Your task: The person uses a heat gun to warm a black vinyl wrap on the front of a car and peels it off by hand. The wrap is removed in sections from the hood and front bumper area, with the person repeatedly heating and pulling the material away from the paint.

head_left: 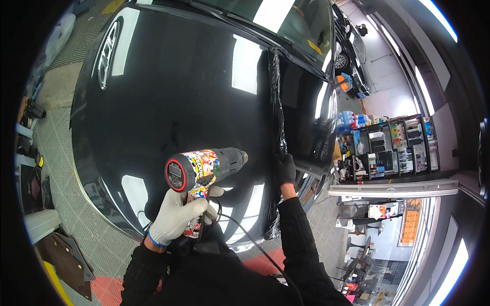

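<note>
In a white knit glove, my left hand [179, 214] is closed around the handle of a heat gun [206, 166] covered in colourful stickers, with a red-ringed display at its back. Its metal nozzle points right, a short way from my right hand [286, 169]. That hand wears a dark glove and grips a crumpled strip of glossy black film [276, 97] along the hood's right edge; its fingers blend into the film and are partly hidden. Beneath the gun lies the shiny black car hood [204, 102]. A black cord [250, 237] runs down from the gun past my right forearm.
The windshield [270, 15] is at the far side and a chrome badge [107, 55] at the hood's far left. Shelves [390, 148] full of bottles and boxes stand to the right. Grey and red floor tiles [66, 153] surround the car. Another dark car [347, 51] is parked beyond.
</note>
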{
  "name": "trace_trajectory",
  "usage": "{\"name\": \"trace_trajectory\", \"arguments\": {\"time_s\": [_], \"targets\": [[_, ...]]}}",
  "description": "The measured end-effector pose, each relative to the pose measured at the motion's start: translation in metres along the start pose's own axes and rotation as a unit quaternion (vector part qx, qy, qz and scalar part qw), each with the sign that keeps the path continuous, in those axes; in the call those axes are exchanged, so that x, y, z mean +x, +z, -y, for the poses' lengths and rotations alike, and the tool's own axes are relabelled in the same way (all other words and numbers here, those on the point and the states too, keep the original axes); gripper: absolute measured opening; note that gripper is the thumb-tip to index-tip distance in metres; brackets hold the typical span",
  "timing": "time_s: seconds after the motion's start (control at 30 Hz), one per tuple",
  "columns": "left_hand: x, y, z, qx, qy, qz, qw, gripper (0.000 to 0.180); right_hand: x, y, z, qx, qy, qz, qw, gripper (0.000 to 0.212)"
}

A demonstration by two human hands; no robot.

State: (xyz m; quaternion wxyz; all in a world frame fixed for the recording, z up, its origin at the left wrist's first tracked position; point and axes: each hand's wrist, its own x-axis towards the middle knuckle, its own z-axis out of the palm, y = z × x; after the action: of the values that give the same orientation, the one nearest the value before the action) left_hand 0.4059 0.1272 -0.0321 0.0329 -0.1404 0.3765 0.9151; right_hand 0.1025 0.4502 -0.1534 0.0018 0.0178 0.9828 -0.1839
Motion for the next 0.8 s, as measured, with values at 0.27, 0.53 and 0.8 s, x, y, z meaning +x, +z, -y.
{"name": "trace_trajectory", "arguments": {"time_s": [0.27,0.53,0.8], "targets": [[-0.016,-0.002,0.007,0.025,-0.011,-0.013,1.000,0.052,0.029,-0.002,0.006,0.029,0.000,0.011,1.000,0.063],[-0.021,0.023,0.021,0.103,0.018,-0.042,0.994,0.051,0.038,0.008,0.010,0.132,0.041,0.119,0.983,0.069],[-0.017,0.059,0.048,0.132,0.023,-0.082,0.988,0.049,0.039,0.015,0.020,0.219,0.054,0.158,0.961,0.074]]}}
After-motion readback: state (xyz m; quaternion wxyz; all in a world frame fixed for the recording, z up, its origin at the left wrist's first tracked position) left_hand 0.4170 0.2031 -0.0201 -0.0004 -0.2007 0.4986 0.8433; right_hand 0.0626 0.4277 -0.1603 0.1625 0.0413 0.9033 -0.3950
